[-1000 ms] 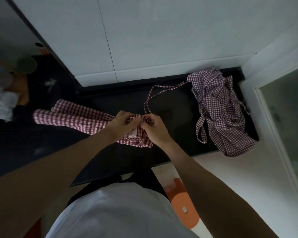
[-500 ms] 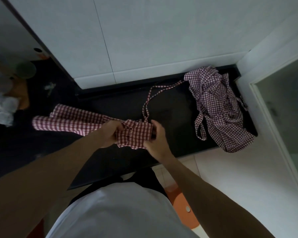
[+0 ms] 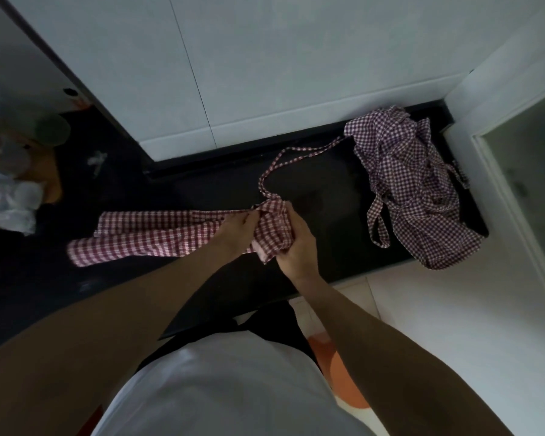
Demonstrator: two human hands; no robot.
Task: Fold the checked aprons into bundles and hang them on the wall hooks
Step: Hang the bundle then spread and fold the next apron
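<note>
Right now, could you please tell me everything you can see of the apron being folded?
The apron being folded is red-and-white checked cloth, lying as a long narrow strip across the dark counter. Its right end is bunched, gripped by the right hand and held by the left hand. A thin strap loops back toward the crumpled apron pile.

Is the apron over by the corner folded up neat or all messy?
Messy. The corner apron lies crumpled in a loose heap on the black counter, straps trailing out, not folded into a bundle.
</note>
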